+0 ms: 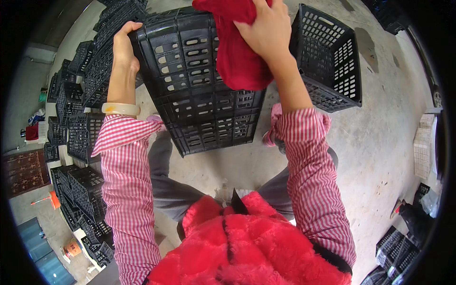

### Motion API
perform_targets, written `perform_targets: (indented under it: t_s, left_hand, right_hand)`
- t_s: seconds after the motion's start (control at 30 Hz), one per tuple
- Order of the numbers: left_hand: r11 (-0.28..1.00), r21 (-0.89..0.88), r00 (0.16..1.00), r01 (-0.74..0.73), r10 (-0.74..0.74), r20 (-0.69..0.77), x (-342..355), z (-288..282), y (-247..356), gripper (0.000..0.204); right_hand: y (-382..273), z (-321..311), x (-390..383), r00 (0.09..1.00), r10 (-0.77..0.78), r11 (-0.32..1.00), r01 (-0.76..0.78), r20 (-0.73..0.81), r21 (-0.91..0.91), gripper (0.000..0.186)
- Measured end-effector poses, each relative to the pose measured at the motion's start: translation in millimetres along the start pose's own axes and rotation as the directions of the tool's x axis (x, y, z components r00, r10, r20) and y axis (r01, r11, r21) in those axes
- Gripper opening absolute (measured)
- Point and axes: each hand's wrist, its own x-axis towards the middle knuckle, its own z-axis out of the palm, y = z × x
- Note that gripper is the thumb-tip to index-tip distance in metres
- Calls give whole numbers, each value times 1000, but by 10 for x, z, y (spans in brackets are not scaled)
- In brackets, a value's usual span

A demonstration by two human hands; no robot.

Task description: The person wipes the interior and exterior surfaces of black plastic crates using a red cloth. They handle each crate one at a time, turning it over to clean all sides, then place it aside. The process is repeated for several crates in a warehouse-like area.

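Observation:
A black slatted plastic crate is tilted up in front of me, between my knees, with a broad side facing me. My left hand is closed on its upper left edge, the thumb lying over the rim. My right hand is closed on a red cloth, which lies against the crate's upper right part and hangs down over it. The fingertips of the right hand run toward the top edge of the picture, partly cut off.
Another black crate stands open on the concrete floor to the right. Stacks of black crates line the left side. An orange-headed tool and a patterned mat are farther left. More crates sit at lower right.

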Motion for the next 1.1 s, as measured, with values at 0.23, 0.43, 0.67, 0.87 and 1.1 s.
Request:
perform_targets:
  t_s: [0.23,0.43,0.67,0.87,1.1]
  left_hand:
    - [992,108,989,-72,57,138,178,14,13,12]
    - [995,104,999,13,-18,45,253,79,76,13]
    - [996,59,996,67,-63,-68,170,-160,49,16]
    - [990,-57,989,131,-135,-67,182,-480,11,13]
    - [984,-145,982,105,-126,-140,215,-726,-101,10]
  right_hand:
    - [183,119,-1053,996,-33,999,30,-84,-30,61]
    - [268,197,-1725,994,81,993,-87,76,84,56]
    - [181,379,-2044,992,88,969,-105,87,222,58]
    - [60,395,-2567,982,71,915,-134,175,381,59]
    - [82,431,-3114,948,213,892,-287,234,350,57]
